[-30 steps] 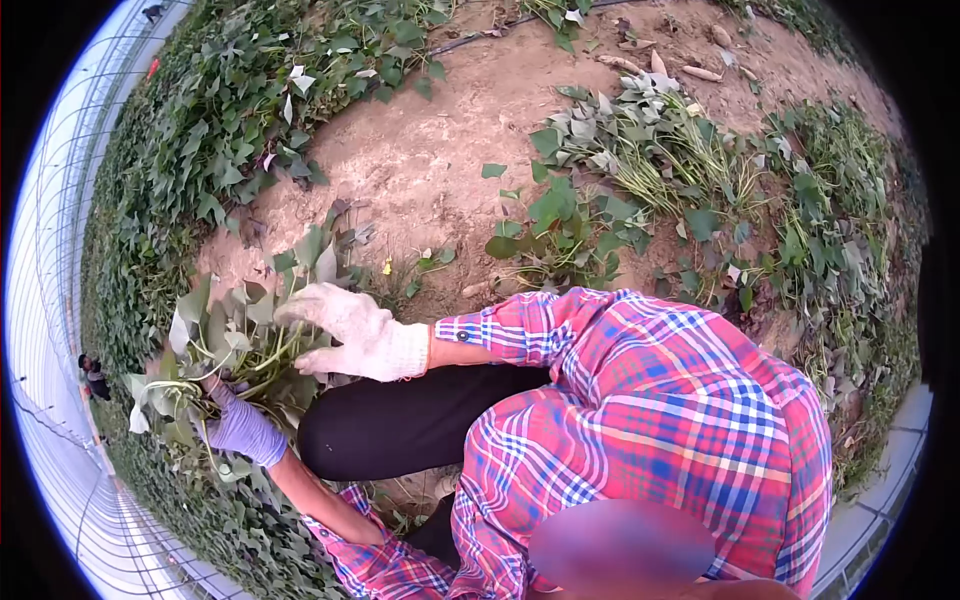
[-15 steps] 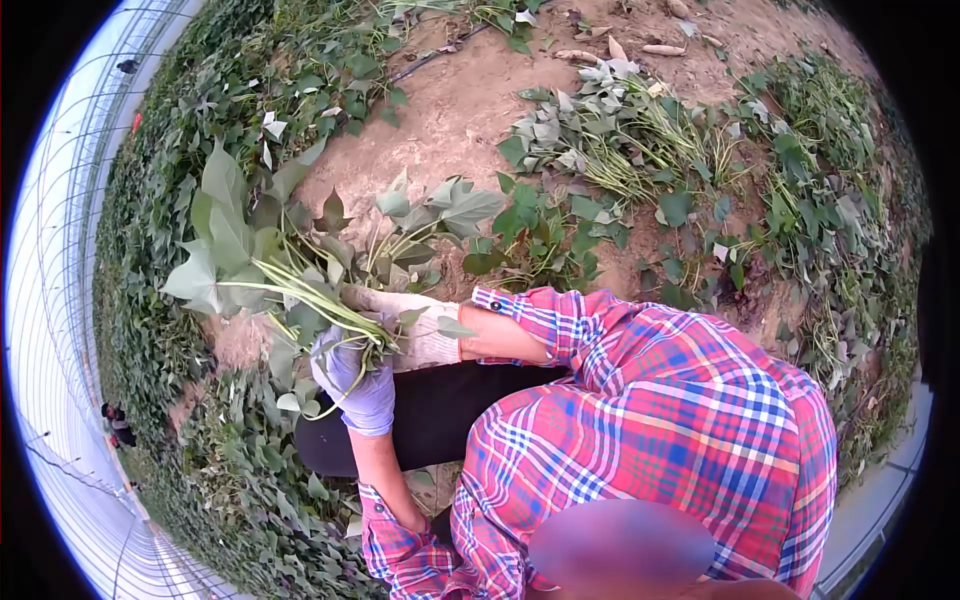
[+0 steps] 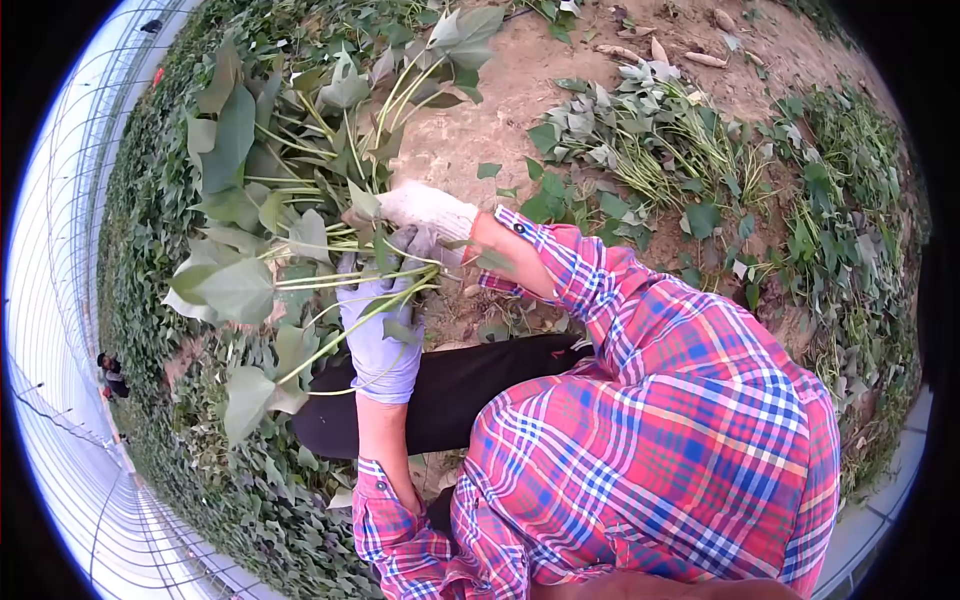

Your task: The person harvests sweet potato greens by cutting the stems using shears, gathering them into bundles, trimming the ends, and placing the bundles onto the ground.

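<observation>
Left hand: grips stems, purple glove
Right hand: grips them too
Sweet potato vines: now farther right, spread wider

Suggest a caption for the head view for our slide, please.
Purple-gloved left hand grips leafy stems beside the white-gloved right hand, over a field of vines.

Ground: bare brown soil, uneven | far side: several elongated tubers scattered, some near the stem pile | upper right-centre: pile of leafy stems, leaves greyish-green, stalks pale green | by pile: loose green leaf | right edge: dense leafy vines spread over soil
</observation>
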{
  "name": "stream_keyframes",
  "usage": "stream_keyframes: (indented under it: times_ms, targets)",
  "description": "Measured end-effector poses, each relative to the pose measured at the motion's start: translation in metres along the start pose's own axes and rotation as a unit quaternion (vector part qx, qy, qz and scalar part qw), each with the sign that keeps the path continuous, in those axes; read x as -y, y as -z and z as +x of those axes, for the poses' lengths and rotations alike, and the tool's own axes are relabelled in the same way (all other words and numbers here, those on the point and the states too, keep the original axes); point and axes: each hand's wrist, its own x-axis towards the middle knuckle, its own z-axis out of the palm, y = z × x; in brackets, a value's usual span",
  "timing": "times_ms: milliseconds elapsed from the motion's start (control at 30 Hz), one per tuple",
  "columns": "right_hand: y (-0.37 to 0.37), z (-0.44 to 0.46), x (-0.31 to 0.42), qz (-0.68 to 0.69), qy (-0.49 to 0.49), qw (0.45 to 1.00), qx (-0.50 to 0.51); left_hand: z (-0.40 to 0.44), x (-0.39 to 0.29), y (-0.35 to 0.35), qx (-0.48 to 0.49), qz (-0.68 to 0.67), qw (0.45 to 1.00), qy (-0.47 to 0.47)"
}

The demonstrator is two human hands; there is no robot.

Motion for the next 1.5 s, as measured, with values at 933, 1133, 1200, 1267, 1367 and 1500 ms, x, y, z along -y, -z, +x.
stream_keyframes:
  times_ms: [933, 1133, 1200, 1267, 1367, 1500]
  targets:
    - [0.219, -0.067, -0.044, -0.658, -0.215, 0.690, -0.211, -0.153, 0.053, 0.076, -0.150, -0.191, 0.857, 0.455]
    - [0.271, -0.148, 0.003, -0.704, -0.148, 0.558, -0.413, -0.144, 0.052, 0.074, -0.145, -0.199, 0.850, 0.466]
    - [0.294, -0.176, 0.006, -0.676, -0.268, 0.533, -0.431, -0.143, 0.051, 0.074, -0.141, -0.200, 0.856, 0.456]
    - [0.300, -0.196, 0.004, -0.657, -0.339, 0.502, -0.449, -0.142, 0.050, 0.073, -0.138, -0.198, 0.856, 0.456]
    - [0.331, -0.210, -0.025, -0.593, -0.343, 0.544, -0.485, -0.142, 0.051, 0.074, -0.127, -0.184, 0.862, 0.455]
    - [0.343, -0.204, -0.030, -0.533, -0.353, 0.570, -0.516, -0.142, 0.052, 0.074, -0.112, -0.169, 0.871, 0.447]
